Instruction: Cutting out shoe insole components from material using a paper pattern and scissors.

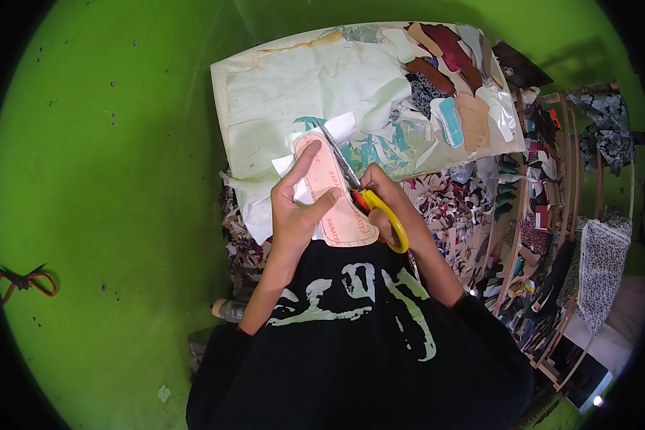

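My left hand (294,215) grips a pink insole-shaped piece (344,223), its thumb and fingers pressed on the face. White sheet material (342,127) sticks out from behind the piece, past its top and left edges. In my right hand (388,192) is a pair of scissors (394,226) with yellow and orange handles. Their blades point up and away along the right edge of the pink piece, against the white material. How far apart the blades stand, I cannot tell. Both hands are held over the near edge of a pale work board (265,93).
Teal and white offcuts (380,143) lie on the board. Cut sole shapes (473,118) in tan, brown, maroon and white cover its right side. Scraps (451,215) pile up below. A wooden rack (512,265) stands at right, a bottle (231,310) near my left forearm, an orange-handled tool (27,279) far left.
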A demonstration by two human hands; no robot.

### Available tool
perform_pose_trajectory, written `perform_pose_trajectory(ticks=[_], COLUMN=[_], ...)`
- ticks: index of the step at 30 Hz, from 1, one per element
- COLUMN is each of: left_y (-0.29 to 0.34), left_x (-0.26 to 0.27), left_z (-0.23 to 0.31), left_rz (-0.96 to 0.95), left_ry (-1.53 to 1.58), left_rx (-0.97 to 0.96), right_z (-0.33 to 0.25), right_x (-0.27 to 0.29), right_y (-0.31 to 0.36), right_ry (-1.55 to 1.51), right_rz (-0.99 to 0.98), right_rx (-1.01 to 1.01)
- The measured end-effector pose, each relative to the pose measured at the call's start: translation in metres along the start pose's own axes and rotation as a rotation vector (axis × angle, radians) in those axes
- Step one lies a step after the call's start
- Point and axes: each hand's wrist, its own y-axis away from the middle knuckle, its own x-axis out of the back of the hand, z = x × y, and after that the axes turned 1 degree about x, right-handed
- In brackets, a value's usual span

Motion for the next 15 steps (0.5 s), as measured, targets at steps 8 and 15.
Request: perform_pose_trajectory(ticks=[8,15], left_y=[-0.004,-0.005], left_x=[0.008,0.011], left_z=[0.001,0.005], left_rz=[-0.048,-0.095], left_ry=[-0.057,-0.044], left_rx=[-0.036,-0.033], right_z=[0.003,0.010], right_x=[0.005,0.017], right_y=[-0.001,0.005], right_ry=[0.113,0.005], right_rz=[0.037,-0.017], right_rx=[0.065,-0.027])
